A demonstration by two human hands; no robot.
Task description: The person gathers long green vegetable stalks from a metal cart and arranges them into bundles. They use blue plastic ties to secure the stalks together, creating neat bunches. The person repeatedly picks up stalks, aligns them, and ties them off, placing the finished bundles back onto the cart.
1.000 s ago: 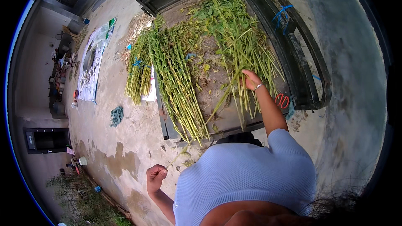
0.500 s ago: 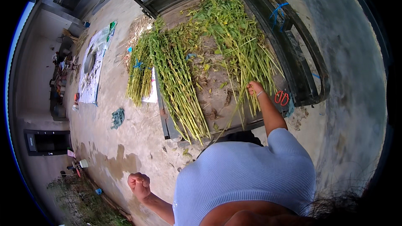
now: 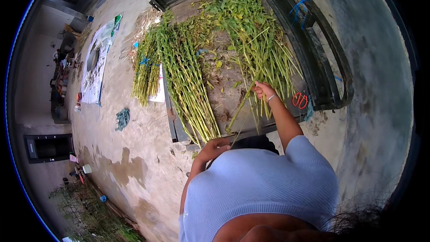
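Slender green stalk (image 3: 241, 107), aslant beside a green stalk heap (image 3: 259, 38); heap leafy above, bare-stemmed below

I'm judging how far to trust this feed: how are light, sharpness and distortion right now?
Head view: soft, even light, no hard shadows across the green stalks; head view: fisheye bends the black rail, with the picture's corners black; head view: the right hand has a readable outline, but fine finger detail on the left hand is too small to tell.
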